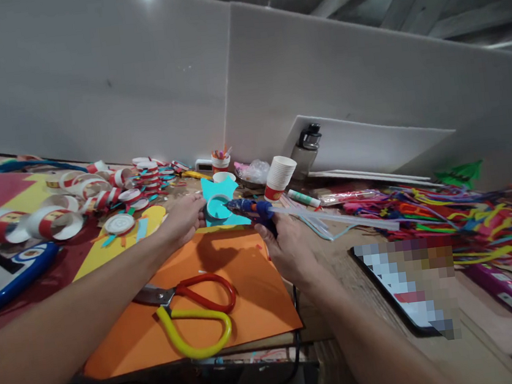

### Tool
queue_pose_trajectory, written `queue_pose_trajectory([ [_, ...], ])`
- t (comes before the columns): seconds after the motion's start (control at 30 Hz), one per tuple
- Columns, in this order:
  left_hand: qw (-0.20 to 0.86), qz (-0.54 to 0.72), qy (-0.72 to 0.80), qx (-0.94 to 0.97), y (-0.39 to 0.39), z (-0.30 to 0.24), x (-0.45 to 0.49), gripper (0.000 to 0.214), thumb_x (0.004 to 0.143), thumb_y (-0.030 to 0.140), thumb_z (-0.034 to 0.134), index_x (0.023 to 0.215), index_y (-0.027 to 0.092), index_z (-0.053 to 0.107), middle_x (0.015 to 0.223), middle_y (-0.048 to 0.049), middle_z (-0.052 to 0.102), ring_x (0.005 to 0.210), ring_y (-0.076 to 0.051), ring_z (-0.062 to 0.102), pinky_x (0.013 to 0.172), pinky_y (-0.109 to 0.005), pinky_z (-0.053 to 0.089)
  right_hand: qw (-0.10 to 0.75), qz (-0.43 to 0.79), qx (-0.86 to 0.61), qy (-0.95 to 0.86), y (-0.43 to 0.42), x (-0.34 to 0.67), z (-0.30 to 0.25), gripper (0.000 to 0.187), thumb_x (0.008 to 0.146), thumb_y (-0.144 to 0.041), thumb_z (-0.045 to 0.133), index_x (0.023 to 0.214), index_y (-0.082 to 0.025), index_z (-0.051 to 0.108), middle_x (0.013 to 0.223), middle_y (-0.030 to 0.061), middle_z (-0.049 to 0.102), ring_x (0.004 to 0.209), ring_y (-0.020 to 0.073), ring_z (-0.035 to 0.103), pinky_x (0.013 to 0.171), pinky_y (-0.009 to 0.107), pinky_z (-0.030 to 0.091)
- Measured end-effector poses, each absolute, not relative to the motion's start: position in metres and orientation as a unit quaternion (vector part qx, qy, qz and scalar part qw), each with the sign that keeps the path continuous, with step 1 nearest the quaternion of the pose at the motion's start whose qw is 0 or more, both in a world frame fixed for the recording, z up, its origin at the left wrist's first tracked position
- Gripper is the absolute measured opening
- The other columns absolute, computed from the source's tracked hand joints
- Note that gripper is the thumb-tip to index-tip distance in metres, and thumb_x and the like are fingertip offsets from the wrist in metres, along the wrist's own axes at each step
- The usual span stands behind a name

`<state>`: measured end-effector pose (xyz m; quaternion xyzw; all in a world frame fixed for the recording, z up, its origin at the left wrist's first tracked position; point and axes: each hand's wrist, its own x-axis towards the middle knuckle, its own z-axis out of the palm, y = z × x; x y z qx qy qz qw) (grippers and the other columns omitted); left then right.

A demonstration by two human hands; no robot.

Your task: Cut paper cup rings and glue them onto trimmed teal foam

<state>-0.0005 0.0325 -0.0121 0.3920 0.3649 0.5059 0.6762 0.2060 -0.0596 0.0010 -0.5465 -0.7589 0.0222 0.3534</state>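
My right hand [288, 244] grips a blue glue gun [258, 208], with a long clear glue stick [342, 214] sticking out of its back. The nozzle points left, at the rim of a turquoise ring [219, 216] that looks like a short piece of cup. Behind and under that ring is a cut sheet of turquoise paper [219, 187]. At the sheet's left edge, my left hand [185, 217] has its fingers curled and seems to pinch the paper; the fingertips are partly hidden. Below both hands, red-and-yellow-handled scissors [196, 314] lie on orange paper [258, 290].
Red-and-white paper cup rings [84, 190] pile up at the left. Stacked paper cups [279, 177], a bottle [307, 149] and a glue tube [303, 198] stand or lie behind. Rightward are a phone [399, 293] and many coloured pipe cleaners [462, 218]. A white panel [132, 76] closes the back.
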Motion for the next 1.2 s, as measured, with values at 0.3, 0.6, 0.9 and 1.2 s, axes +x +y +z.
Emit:
queue_pose_trajectory([
  [0.3,0.750,0.520,0.242,0.329,0.020,-0.013,0.010,0.014,0.079,0.002,0.053,0.080,0.013,0.060,0.063,0.0013,0.063,0.056,-0.007,0.062,0.062,-0.017,0.055,0.396,0.048,-0.532,-0.747,-0.061,0.203,0.001,0.027,0.093,-0.031,0.043,0.111,-0.017,0.058,0.102,0.0115,0.068,0.093,0.0251,0.062,0.078,0.037,0.049],
  [0.6,0.751,0.502,0.251,0.347,0.023,-0.018,0.004,0.010,0.088,0.016,0.056,0.094,0.013,0.063,0.081,-0.0047,0.072,0.065,-0.013,0.067,0.069,-0.029,0.059,0.345,0.051,-0.551,-0.759,-0.062,0.202,0.000,0.025,0.091,-0.030,0.044,0.108,-0.019,0.059,0.100,0.0112,0.068,0.091,0.0258,0.061,0.076,0.037,0.047],
  [0.9,0.768,0.490,0.241,0.334,0.016,-0.017,0.010,0.010,0.088,0.017,0.057,0.083,0.012,0.064,0.078,-0.0047,0.072,0.065,-0.012,0.067,0.068,-0.027,0.059,0.360,0.038,-0.566,-0.741,-0.063,0.201,-0.001,0.032,0.093,-0.035,0.041,0.113,-0.017,0.057,0.102,0.0140,0.067,0.092,0.0281,0.061,0.077,0.040,0.048],
  [1.2,0.771,0.509,0.232,0.305,0.012,-0.013,0.015,0.012,0.089,0.010,0.053,0.090,0.010,0.065,0.087,-0.0074,0.073,0.069,-0.013,0.069,0.071,-0.030,0.060,0.396,0.030,-0.574,-0.716,-0.064,0.200,0.002,0.034,0.094,-0.040,0.040,0.114,-0.016,0.055,0.100,0.0142,0.067,0.087,0.0274,0.062,0.073,0.039,0.049],
])
